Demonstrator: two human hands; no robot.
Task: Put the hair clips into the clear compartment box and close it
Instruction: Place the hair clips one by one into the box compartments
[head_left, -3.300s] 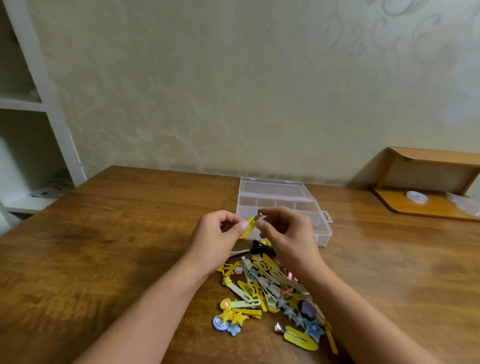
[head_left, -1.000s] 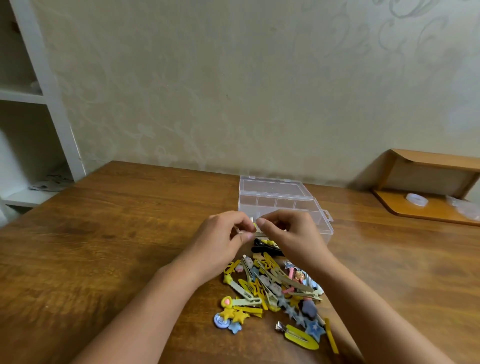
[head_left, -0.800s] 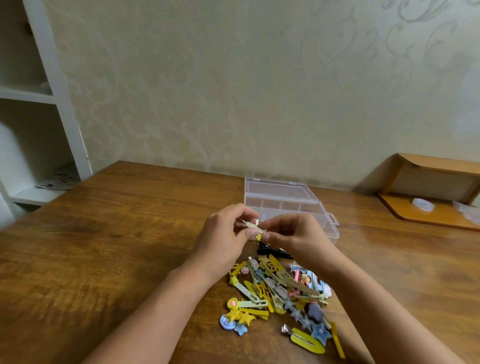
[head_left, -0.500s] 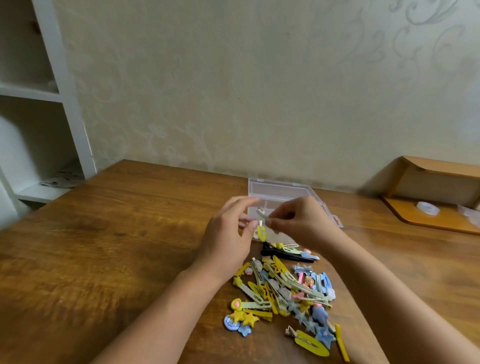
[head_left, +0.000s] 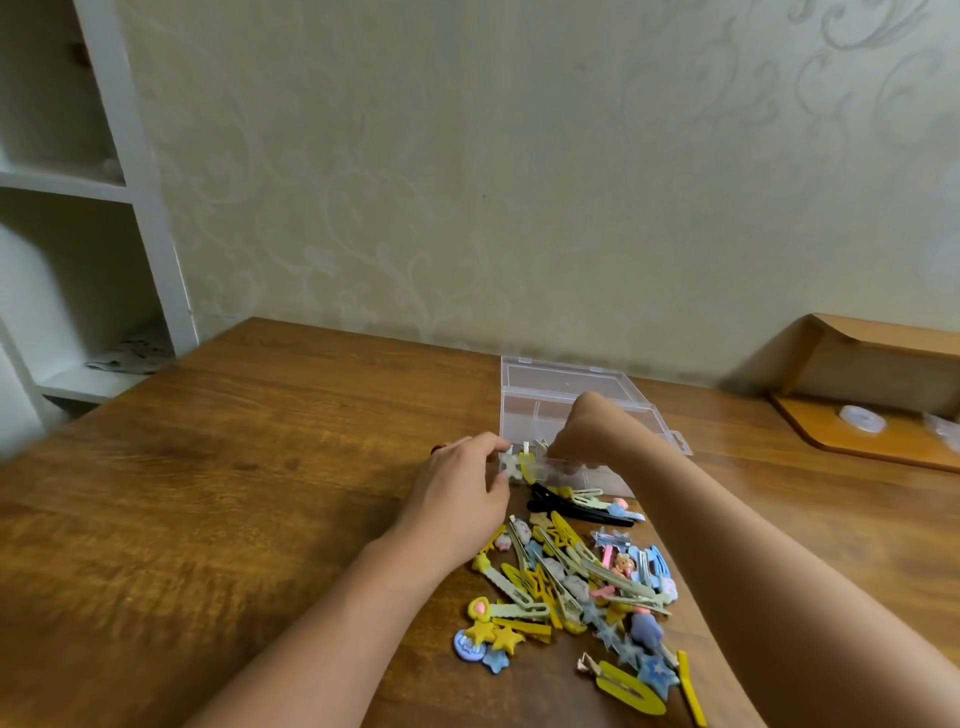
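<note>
Just at the near left corner of the clear plastic compartment box (head_left: 566, 410), the right hand (head_left: 597, 441) dips in, its grip hidden, beside a yellow clip (head_left: 527, 466) standing upright there; the left hand (head_left: 462, 488) has straight fingers touching that corner. Nearer than the box, the heap of coloured hair clips (head_left: 576, 587) lies on the brown wooden bench (head_left: 234, 493), closer to the left hand; behind it, a patterned wall.

Dim, soft greenish light, no glare. Wide-angle bends the shelf (head_left: 150, 208) at the left edge. Hands slightly motion-blurred.
</note>
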